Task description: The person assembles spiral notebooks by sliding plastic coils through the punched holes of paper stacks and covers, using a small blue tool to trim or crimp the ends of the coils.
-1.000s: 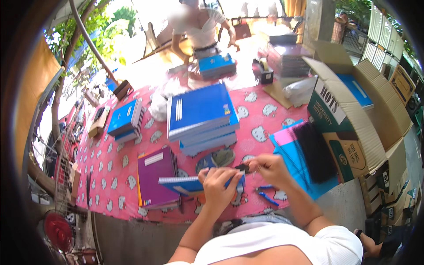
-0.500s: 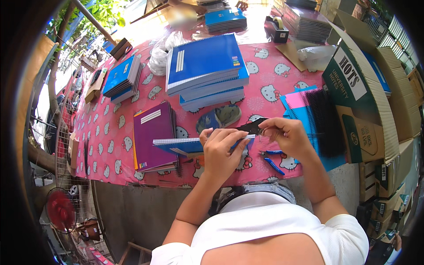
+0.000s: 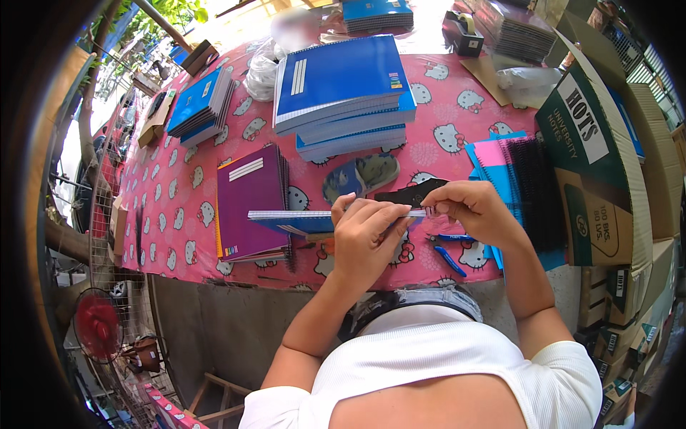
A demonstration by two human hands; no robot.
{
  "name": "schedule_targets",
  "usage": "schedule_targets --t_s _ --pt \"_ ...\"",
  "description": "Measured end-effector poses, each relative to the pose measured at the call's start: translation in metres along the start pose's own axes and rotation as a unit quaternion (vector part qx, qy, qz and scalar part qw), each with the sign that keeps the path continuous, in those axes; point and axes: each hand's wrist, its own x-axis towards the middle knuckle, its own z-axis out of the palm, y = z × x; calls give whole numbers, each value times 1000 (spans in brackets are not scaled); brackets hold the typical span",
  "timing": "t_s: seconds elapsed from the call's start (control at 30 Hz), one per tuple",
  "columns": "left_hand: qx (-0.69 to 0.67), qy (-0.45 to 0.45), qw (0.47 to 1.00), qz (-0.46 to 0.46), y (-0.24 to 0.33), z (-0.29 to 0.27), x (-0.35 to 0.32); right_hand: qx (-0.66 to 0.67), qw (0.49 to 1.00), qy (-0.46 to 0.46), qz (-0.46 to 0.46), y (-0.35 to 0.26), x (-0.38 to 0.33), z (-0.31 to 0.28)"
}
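Note:
My left hand [image 3: 366, 236] is closed round a blue notebook [image 3: 282, 217], which stands on edge above the table with its white page edges upward. At the notebook's right end, my right hand [image 3: 477, 207] pinches with thumb and fingertips. Whatever small thing lies in that pinch is too fine to make out. Just beyond my fingers rest a dark flat piece [image 3: 409, 193] and a camouflage-patterned slipper-shaped thing [image 3: 361, 176]. Blue-handled pliers [image 3: 450, 260] lie on the table below my right hand. Left of the held notebook sits a stack of purple notebooks [image 3: 249, 204].
Blue spiral notebooks [image 3: 339, 79] are piled beyond my hands, with a smaller blue stack [image 3: 196, 107] farther left. Black plastic coils [image 3: 532, 193] lie over covers at right, beside an open carton [image 3: 597, 164]. A tape dispenser [image 3: 462, 34] stands at the back. The pink patterned tablecloth [image 3: 168, 214] covers the table.
My right hand has come in against the notebook's right end; before, its fingers were slightly off it. My left hand keeps its hold on the notebook. The whole view has shifted a little.

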Motion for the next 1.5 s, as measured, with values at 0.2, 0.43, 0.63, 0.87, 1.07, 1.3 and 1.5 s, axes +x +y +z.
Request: schedule_targets --t_s 0.2,0.43,0.63,0.87,1.07,1.3,1.5 --pt "-23 -1 1000 19 2 -7 -16 -114 990 -65 -51 -16 3 -8" --pt "21 14 995 96 5 -5 -48 -63 989 -136 -8 -20 -7 -2" --pt "13 8 996 87 8 -7 -54 -41 988 -150 5 -16 -5 -1" --pt "38 26 998 38 16 -9 -42 -39 992 -112 -46 -17 -10 -1" --pt "11 27 999 -35 12 -6 -24 -178 981 -63 -35 -22 -16 8" --pt "84 11 995 -48 7 -6 -13 -252 963 60 -82 -22 -16 21" --pt "66 23 997 -27 4 -3 -16 -202 978 33 -41 -26 -14 16"
